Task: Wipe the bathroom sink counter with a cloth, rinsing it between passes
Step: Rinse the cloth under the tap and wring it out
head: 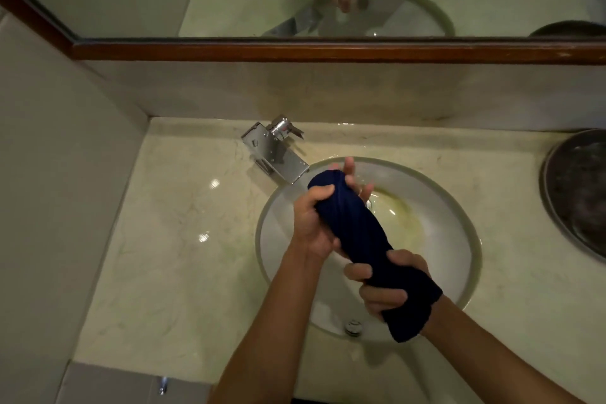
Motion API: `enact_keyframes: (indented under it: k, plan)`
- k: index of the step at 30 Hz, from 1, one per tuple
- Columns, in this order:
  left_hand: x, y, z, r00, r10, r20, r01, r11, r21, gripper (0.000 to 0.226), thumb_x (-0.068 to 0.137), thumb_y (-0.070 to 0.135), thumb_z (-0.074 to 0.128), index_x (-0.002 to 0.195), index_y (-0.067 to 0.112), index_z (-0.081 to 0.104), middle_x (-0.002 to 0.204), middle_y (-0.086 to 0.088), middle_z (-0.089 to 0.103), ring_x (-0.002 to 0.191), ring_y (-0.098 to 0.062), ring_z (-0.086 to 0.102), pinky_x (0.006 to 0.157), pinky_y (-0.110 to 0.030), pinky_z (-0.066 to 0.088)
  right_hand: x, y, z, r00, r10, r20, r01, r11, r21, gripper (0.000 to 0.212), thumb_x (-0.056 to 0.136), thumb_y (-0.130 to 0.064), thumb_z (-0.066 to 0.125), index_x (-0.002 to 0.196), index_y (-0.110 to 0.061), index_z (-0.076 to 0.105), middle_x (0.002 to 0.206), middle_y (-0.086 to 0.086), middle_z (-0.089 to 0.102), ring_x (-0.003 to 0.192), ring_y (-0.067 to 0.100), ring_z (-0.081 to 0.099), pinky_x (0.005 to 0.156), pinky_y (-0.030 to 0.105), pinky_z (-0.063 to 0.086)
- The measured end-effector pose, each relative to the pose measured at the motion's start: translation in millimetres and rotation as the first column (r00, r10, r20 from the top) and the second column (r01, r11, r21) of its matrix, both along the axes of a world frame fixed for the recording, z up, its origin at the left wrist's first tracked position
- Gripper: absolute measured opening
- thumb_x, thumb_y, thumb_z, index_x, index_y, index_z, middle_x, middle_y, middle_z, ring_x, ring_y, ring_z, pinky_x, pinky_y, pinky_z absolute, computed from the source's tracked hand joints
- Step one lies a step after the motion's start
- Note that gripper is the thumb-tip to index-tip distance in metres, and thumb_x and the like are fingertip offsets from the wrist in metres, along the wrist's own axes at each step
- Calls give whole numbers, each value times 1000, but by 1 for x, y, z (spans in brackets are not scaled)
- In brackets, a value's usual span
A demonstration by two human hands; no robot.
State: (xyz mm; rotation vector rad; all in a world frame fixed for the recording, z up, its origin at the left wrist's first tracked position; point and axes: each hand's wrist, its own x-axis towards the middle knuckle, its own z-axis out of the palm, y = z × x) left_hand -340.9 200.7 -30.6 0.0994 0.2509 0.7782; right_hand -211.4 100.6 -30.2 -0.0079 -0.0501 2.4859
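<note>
The dark blue cloth (pixel 357 233) is twisted into a thick roll over the sink basin (pixel 436 226), its long axis running from the far end beside the faucet (pixel 278 154) down toward us on the right. Our left hand (pixel 314 220) wraps its fingers around the far end; our right hand (pixel 387 285) grips the near end, fingers curled tight. We judge this a wringing step, with the pale counter (pixel 170 239) all around awaiting the next pass.
</note>
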Motion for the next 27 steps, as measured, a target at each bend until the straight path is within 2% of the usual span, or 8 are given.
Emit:
enact_keyframes:
  k: [2, 5, 7, 9, 11, 14, 19, 27]
  plan:
    - [-2, 5, -2, 997, -46, -57, 47, 999, 20, 44, 88, 20, 74, 129, 19, 60, 92, 3, 67, 76, -9, 65, 85, -28, 57, 1, -3, 0, 995, 5, 102, -6, 1000, 11, 55, 98, -23, 59, 136, -10, 22, 105, 4, 61, 68, 9, 63, 60, 18, 47]
    - [-4, 17, -6, 914, -139, -381, 144, 989, -14, 31, 93, 39, 65, 108, 13, 70, 74, 2, 55, 60, -9, 56, 68, -26, 55, 5, 1, 12, 923, 39, 382, -14, 998, -68, 53, 95, -36, 68, 133, -9, 43, 87, 3, 55, 56, 9, 50, 52, 20, 36]
    - [-4, 25, -24, 748, -186, -637, 200, 978, -51, 27, 90, 36, 72, 93, 10, 68, 70, 0, 56, 58, -11, 56, 67, -28, 52, 0, 14, 16, 615, 99, 782, -35, 994, -99, 50, 87, -44, 76, 117, -7, 60, 75, 3, 55, 49, 11, 45, 47, 21, 37]
    - [-1, 33, -47, 503, -176, -846, 212, 974, -77, 18, 83, 26, 76, 81, 9, 72, 66, -3, 62, 61, -17, 58, 73, -35, 52, -9, 32, 3, 112, 126, 986, -94, 989, -116, 40, 81, -39, 82, 99, -7, 67, 68, 3, 59, 49, 14, 50, 49, 24, 41]
    - [3, 37, -68, 239, -136, -961, 237, 968, -78, 11, 79, 15, 68, 70, 9, 71, 64, -7, 66, 66, -24, 60, 78, -42, 55, -21, 46, -21, -252, 32, 967, -195, 977, -83, 33, 77, -33, 81, 88, -5, 69, 68, 5, 63, 54, 17, 57, 55, 28, 44]
    - [6, 43, -90, -101, -67, -993, 398, 912, -102, 13, 84, 8, 58, 70, 8, 60, 73, -10, 70, 74, -28, 66, 77, -39, 59, -35, 56, -53, -504, -141, 852, -424, 900, -102, 31, 75, -37, 77, 82, -11, 62, 70, 1, 62, 61, 18, 60, 55, 27, 43]
    - [1, 34, -108, -445, 140, -885, 640, 740, -205, 12, 88, 16, 62, 80, 12, 54, 83, -2, 59, 79, -25, 59, 68, -28, 44, -54, 54, -73, -603, -313, 733, -636, 744, -205, 29, 79, -39, 70, 91, -16, 58, 76, -2, 59, 72, 20, 61, 59, 28, 43]
    - [4, 24, -124, -547, 233, -804, 708, 642, -295, 33, 94, 27, 63, 123, 12, 60, 124, -8, 65, 112, -28, 65, 87, -33, 47, -60, 40, -85, -598, -259, 759, -604, 768, -213, 28, 77, -40, 69, 92, -18, 62, 80, -1, 64, 77, 20, 66, 65, 29, 51]
